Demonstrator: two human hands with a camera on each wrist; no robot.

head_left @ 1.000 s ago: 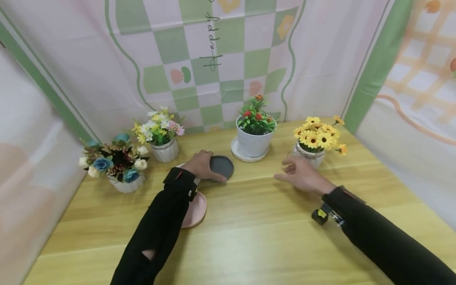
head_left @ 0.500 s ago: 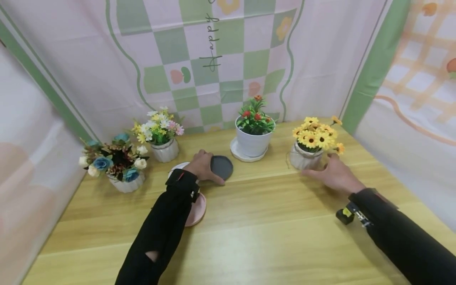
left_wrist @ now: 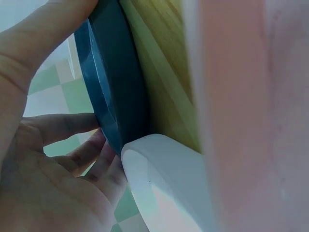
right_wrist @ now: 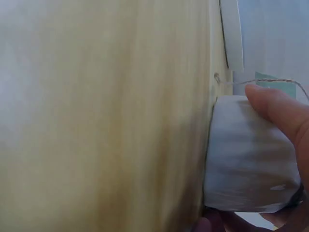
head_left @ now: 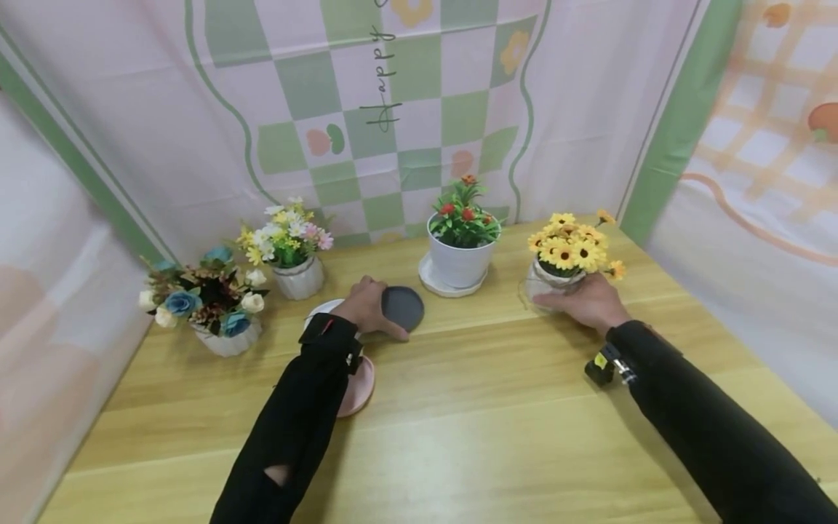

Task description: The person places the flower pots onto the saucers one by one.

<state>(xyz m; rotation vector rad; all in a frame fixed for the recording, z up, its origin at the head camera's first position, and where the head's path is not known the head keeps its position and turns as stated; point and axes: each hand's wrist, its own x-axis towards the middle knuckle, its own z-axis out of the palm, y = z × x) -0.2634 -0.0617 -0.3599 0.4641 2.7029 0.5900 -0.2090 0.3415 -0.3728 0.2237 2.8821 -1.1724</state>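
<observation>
My left hand [head_left: 369,309] spans a round dark grey saucer [head_left: 404,309], thumb on its near side and fingertips on the far rim. In the left wrist view, the fingertips meet the edge of the dark saucer [left_wrist: 133,72], right beside a white saucer [left_wrist: 166,179]. Under the left wrist a pink saucer [head_left: 358,389] shows partly. At the right, my right hand [head_left: 592,302] grips a ribbed white pot [head_left: 542,290] of yellow daisy-like flowers [head_left: 566,247]. The thumb crosses the front of the pot [right_wrist: 246,159] in the right wrist view; other fingers curl behind it.
A white pot [head_left: 461,263] with red flowers stands on a white saucer [head_left: 428,276] at the back. To the left are a pot of white and pink flowers [head_left: 297,280] and one of blue and cream roses [head_left: 225,340]. A patterned curtain [head_left: 415,69] hangs behind the wooden table [head_left: 452,437].
My right hand first moved right, round the flowerpot's side, then came in from the right and took hold of the pot. The left hand has stayed at the dark saucer.
</observation>
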